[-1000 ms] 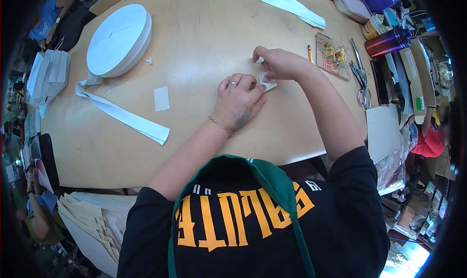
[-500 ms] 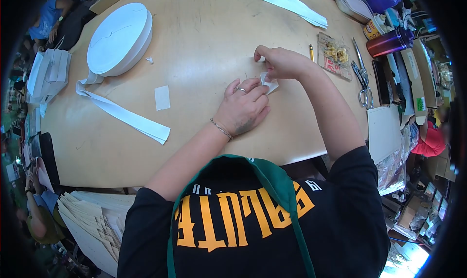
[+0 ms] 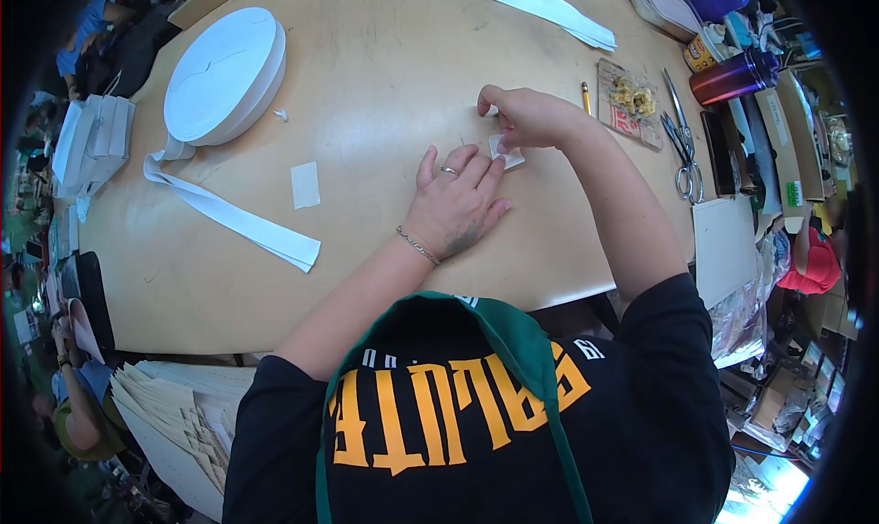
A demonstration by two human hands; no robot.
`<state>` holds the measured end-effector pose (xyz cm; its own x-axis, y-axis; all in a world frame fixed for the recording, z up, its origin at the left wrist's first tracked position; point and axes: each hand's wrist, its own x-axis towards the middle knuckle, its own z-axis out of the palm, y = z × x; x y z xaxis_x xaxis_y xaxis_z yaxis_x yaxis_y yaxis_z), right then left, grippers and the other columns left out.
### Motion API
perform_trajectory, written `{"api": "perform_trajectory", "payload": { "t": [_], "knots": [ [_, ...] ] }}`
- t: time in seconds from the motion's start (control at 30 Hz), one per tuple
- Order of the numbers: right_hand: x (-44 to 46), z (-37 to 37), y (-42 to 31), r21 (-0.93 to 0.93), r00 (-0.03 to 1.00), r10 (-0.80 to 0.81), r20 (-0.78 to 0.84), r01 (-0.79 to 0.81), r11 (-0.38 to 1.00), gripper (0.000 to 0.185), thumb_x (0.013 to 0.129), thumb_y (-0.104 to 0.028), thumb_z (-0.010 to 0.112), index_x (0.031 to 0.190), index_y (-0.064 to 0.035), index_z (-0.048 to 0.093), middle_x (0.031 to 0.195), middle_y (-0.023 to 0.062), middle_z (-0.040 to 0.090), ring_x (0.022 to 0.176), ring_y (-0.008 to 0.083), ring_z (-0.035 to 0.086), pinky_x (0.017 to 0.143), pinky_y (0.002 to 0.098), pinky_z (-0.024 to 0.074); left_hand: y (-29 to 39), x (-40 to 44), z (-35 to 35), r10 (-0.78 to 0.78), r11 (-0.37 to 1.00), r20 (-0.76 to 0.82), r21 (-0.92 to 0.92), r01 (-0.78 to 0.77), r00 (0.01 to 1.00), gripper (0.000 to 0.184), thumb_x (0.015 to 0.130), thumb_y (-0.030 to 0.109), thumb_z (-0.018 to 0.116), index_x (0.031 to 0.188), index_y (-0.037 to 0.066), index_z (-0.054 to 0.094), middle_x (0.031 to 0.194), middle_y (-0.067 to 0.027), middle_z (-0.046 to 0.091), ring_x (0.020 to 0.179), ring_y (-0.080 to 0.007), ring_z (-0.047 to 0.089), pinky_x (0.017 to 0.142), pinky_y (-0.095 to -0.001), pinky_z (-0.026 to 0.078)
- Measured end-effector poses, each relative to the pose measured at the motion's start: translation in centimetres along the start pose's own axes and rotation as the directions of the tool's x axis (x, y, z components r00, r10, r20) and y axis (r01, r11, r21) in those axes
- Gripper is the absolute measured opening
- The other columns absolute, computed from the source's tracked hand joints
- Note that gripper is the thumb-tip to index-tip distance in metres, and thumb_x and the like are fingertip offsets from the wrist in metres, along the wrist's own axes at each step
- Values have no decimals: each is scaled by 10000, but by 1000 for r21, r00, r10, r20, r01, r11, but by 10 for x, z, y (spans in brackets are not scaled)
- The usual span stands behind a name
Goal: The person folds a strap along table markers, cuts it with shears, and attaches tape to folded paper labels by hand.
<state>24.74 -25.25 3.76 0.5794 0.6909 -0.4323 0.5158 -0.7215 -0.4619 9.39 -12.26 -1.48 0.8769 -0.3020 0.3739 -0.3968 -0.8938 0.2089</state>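
Observation:
My left hand (image 3: pixel 460 201) lies palm down on the table with its fingers spread. Its fingertips reach the edge of a small white piece of fabric or paper (image 3: pixel 513 158). Above that piece, my right hand (image 3: pixel 536 119) is bent over, its fingers curled and its lowest digit against the white piece. What lies beneath its fingers is partly hidden. Left of my hands, a similar white rectangle (image 3: pixel 306 185) lies flat by itself. A wide white strip (image 3: pixel 243 220) trails from a large white roll (image 3: pixel 224 73) at the upper left.
Folded white strips (image 3: pixel 554 13) lie at the far edge. On the right are a pencil (image 3: pixel 586 98), a board with a yellowish lump (image 3: pixel 632 98), scissors (image 3: pixel 682 148) and a purple bottle (image 3: pixel 732 78). Stacked sheets (image 3: pixel 169 423) stand lower left. Other people sit at both sides.
My left hand's fingers have spread and straightened, drawing slightly back from the white piece. The piece now lies a little lower and flatter. My right hand has hardly moved.

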Motion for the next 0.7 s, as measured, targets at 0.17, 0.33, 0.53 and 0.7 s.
{"api": "perform_trajectory", "payload": {
  "t": [0.17,0.33,0.53,0.7],
  "knots": [
    [2,1,3,6,1000,-16,1,16,1000,531,666,-49,751,1115,-72,469,780,79,586,759,247,594,676,361,477,0,0,-1,-8,1000,16,-2,8,1000,423,794,397,617,1128,140,596,1190,7,499,1194,-187,402,1007,-533,217],
    [-1,-2,-2,-30,1000,-13,-4,13,999,530,669,-55,751,1118,-75,468,797,85,596,779,251,603,684,363,480,0,0,-1,36,998,0,54,-36,999,409,798,398,610,1117,142,607,1233,34,488,1210,-187,390,1003,-554,217],
    [0,-1,-2,-37,1000,-1,2,1,999,537,667,-63,755,1121,-78,468,800,86,599,781,253,604,688,370,479,1,0,-2,10,999,31,53,-12,999,398,807,386,603,1130,153,606,1239,32,511,1205,-186,407,999,-575,217],
    [0,-1,-2,-25,1000,8,12,-8,1000,542,668,-66,758,1124,-77,465,796,85,594,775,253,598,685,371,474,0,-1,0,6,999,7,38,-6,1000,396,811,376,601,1134,147,603,1241,28,517,1169,-184,442,989,-590,230]
  ]
}}
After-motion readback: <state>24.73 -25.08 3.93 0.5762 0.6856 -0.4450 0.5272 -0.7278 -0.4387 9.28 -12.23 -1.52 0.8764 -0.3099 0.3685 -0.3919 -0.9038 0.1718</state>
